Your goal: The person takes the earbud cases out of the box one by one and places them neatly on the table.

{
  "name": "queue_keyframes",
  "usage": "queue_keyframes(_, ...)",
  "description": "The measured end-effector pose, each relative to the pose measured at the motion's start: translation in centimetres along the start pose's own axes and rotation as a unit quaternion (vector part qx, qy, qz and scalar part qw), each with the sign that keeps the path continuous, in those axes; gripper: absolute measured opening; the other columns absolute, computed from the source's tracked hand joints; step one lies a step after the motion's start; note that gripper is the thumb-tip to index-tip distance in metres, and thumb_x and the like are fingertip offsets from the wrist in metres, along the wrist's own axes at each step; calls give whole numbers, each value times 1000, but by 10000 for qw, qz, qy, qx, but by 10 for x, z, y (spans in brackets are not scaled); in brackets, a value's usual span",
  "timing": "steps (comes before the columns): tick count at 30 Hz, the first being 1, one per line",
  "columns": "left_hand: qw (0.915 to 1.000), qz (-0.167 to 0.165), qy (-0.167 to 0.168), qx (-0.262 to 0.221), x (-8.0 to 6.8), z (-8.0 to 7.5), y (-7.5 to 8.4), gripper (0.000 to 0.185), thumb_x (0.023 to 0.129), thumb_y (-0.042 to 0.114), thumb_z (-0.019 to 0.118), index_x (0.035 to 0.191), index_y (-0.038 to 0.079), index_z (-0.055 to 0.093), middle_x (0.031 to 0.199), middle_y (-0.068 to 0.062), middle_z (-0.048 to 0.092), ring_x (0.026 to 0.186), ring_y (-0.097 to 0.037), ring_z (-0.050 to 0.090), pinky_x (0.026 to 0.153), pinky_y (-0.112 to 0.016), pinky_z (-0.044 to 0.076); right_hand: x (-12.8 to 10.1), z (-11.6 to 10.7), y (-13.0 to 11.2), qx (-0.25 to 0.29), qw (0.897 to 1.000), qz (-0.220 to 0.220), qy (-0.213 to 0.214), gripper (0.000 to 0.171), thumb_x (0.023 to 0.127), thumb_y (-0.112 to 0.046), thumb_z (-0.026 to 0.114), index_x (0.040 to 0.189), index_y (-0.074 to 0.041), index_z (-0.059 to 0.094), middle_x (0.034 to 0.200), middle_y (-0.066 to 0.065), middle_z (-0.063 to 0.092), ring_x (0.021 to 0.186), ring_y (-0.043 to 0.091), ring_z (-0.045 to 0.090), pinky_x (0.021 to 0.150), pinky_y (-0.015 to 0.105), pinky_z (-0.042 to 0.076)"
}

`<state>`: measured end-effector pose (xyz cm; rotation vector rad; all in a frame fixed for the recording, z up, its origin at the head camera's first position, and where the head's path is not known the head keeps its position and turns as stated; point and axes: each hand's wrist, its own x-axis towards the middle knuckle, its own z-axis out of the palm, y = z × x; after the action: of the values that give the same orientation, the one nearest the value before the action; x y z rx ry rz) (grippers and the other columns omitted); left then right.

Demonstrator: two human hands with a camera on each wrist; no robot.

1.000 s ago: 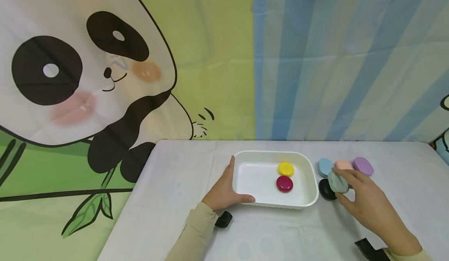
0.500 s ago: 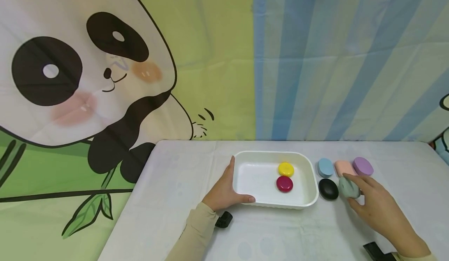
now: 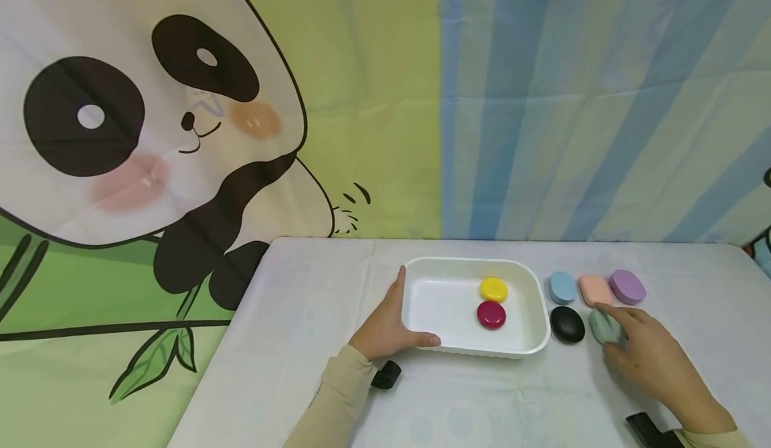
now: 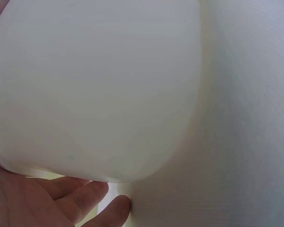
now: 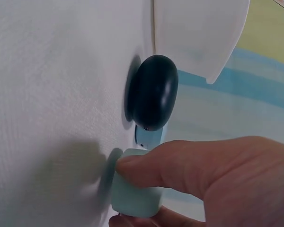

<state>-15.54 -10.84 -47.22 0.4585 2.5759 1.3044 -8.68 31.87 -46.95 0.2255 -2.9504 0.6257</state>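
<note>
My left hand [image 3: 391,331] holds the near left corner of a white tray [image 3: 446,351], thumb along the front rim and fingers along the left side. The left wrist view shows those fingers at the tray wall [image 4: 94,94]. Inside the tray lie a yellow round piece [image 3: 494,290] and a dark red round piece [image 3: 491,315]. My right hand [image 3: 653,347] pinches a pale green rounded piece [image 3: 606,327] between thumb and fingers, close over the tablecloth. Just left of it is a glossy black oval piece [image 5: 156,92].
Behind the green piece stand a light blue round piece [image 3: 563,288], a peach squarish piece [image 3: 595,290] and a purple round piece [image 3: 628,286]. A white cloth [image 3: 470,401] covers the table. A printed panda curtain [image 3: 361,113] hangs behind.
My right hand has carried the green piece rightward, from overlapping the black piece to beside it, slightly lower. My left hand and the tray hold their place; the view has shifted slightly.
</note>
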Motion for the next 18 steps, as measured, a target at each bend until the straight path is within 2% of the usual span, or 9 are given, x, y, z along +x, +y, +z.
queue_keyframes(7,9999,93,-22,-45,1,0,0,146,62,54,93,161,24,-10,164,-5,22,136,-22,40,114,-48,33,5,-1,3,-153,9993,38,-347,67,75,-2,78,136,9,51,120,42,52,104,57,54,79,66,45)
queue_keyframes(11,9999,121,-17,-55,1,0,0,146,63,53,93,162,23,-10,162,-5,24,134,-21,41,113,-48,33,4,0,3,-176,9994,-44,-293,66,75,-2,77,134,10,52,119,43,52,103,57,54,79,66,46)
queue_keyframes(18,10000,47,-23,-8,1,-1,1,145,64,51,93,162,20,-9,163,-6,24,134,-23,41,113,-49,33,2,0,4,-180,9997,-130,-46,73,73,-3,80,139,5,47,121,44,50,104,63,51,79,71,43)
